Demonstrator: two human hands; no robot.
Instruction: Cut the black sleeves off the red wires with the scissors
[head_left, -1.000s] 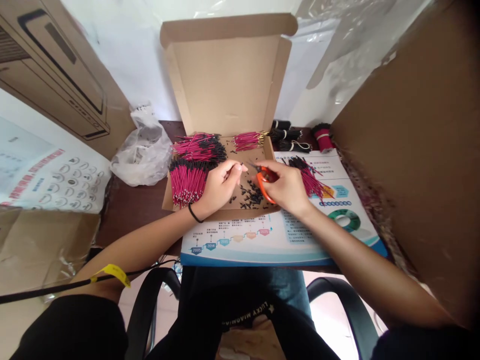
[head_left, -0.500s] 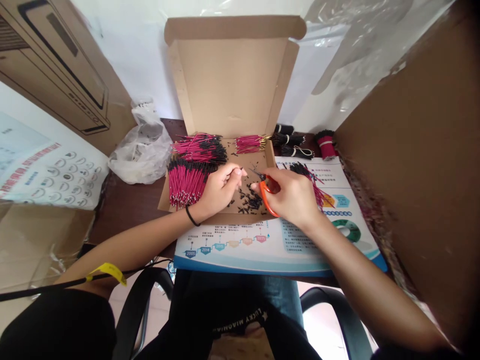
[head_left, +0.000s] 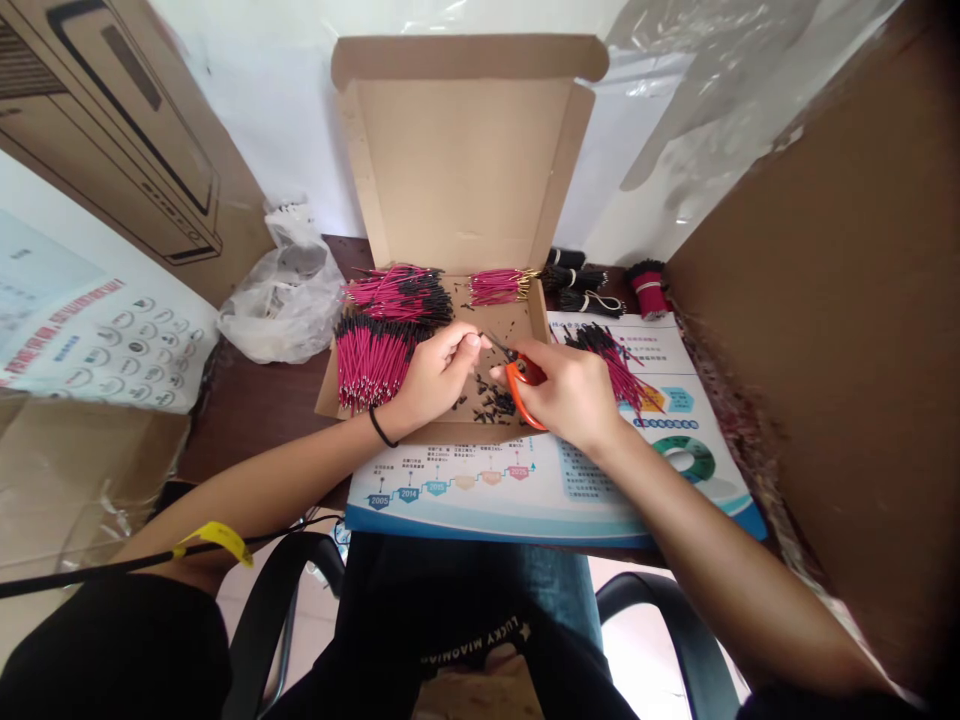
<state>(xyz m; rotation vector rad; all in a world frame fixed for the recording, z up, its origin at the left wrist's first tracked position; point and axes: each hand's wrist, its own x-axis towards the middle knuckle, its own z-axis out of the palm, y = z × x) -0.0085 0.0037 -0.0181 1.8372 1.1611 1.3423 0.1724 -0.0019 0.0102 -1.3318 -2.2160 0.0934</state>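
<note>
Just below the fingers of the left hand and right hand, black clippings litter the cardboard box; red-and-black wires crowd close on the left fingers' outer side, and tied black wire bundles lie beyond the right ones. The right fingers are wrapped around orange-handled scissors, blade tips just beside the left fingertips, which press together, anything pinched there being too small to tell.
</note>
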